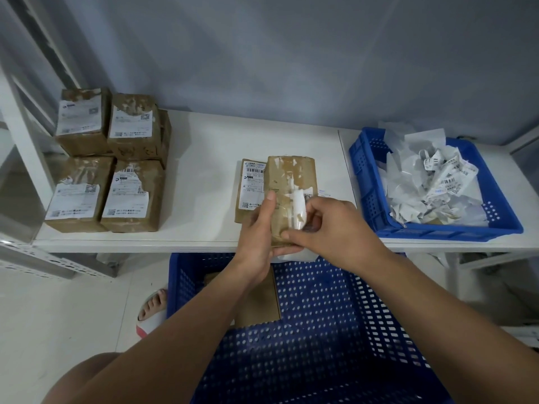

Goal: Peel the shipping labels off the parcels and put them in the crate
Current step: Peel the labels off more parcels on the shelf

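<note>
Left hand (258, 228) wraps the brown parcel (287, 176) from its side and braces it above the white shelf's (204, 170) front edge, so its face is steady for peeling. Right hand (329, 228) pinches the half-lifted white label (299, 209), curling it back, probably to avoid tearing. On the shelf's right end, the small blue crate (367, 176) holds crumpled labels (437, 176). 1 labelled parcel (250, 185) lies on the shelf behind.
</note>
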